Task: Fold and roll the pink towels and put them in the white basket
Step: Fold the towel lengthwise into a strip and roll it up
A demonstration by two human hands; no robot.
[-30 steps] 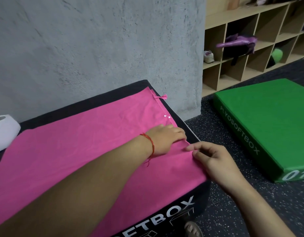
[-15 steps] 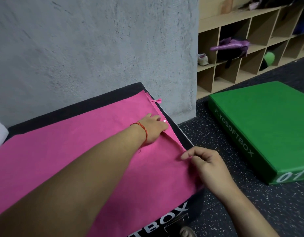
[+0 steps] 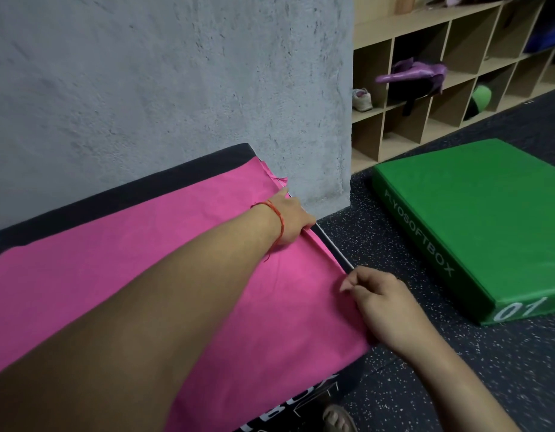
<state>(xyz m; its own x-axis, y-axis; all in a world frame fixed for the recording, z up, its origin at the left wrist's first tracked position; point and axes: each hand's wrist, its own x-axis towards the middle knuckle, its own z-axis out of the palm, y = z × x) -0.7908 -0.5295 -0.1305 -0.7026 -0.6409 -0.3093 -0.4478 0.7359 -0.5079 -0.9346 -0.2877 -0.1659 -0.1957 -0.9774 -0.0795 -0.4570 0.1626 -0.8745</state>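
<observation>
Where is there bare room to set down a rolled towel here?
A bare strip of the black soft box between the pink towel and the concrete wall; speckled floor between that box and the green plyo box. Crowded: the towel's right edge, where left hand and right hand meet it.

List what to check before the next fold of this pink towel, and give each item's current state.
1. Right hand pinches the pink towel at its right edge: ok.
2. Left hand grips that edge farther along: cannot tell; its fingertips are hidden.
3. Towel lies spread flat on the black box: ok, save a raised ridge between the hands.
4. White basket within reach: cannot tell; not plainly in view.
</observation>
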